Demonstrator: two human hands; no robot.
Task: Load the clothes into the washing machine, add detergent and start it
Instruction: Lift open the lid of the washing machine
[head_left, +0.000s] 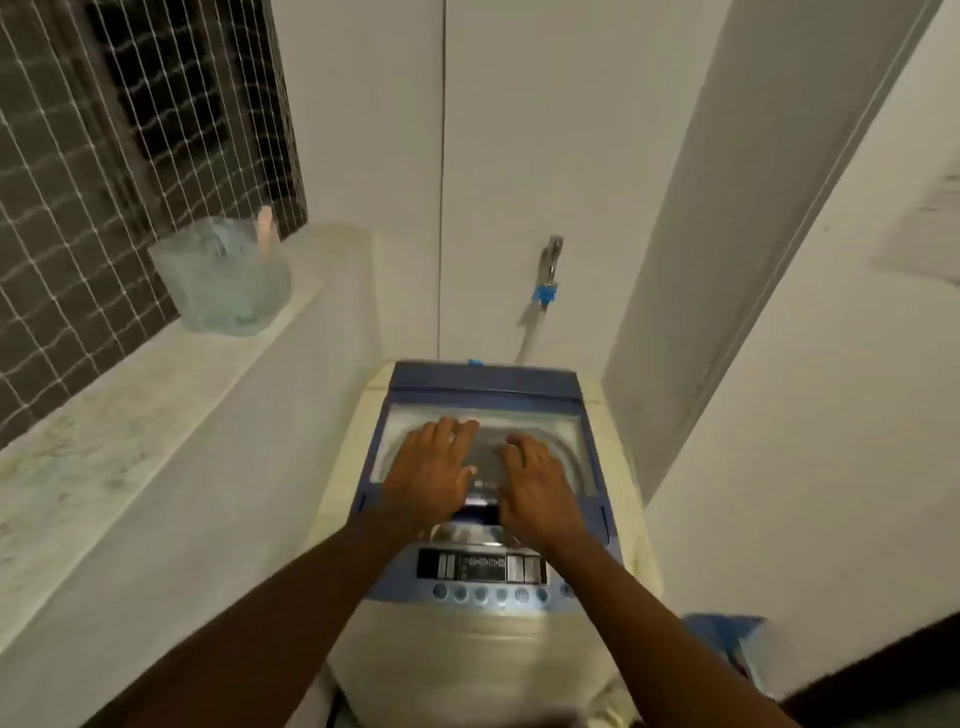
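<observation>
- Far left: dark window (156, 104) behind a white grid mesh, above a pale, stained ledge (119, 426) running toward the back wall.
- On that ledge, near its far end: translucent bluish plastic container (223, 278), a pale handle-like piece sticking up from inside; contents blurred.
- Centre: top-loading washing machine (483, 639), wedged between ledge and right-hand wall, cream body, blue-framed lid (483, 387) with a clear window, lid down.
- Left hand (431, 473) flat on the lid window, palm down, fingers spread and holding nothing.
- Near edge of the machine: control panel (480, 566) with a dark display strip and a row of round blue buttons below, unobstructed, between the two forearms.
- Right hand (535, 488) beside the left, also flat on the lid, fingers loosely apart, empty.
- Behind the machine on the wall: metal tap (551, 260) with a blue connector and a pale hose dropping toward the machine's rear.
- Lower right, beside the machine on the floor: blue object (727, 644), too blurred to name.
</observation>
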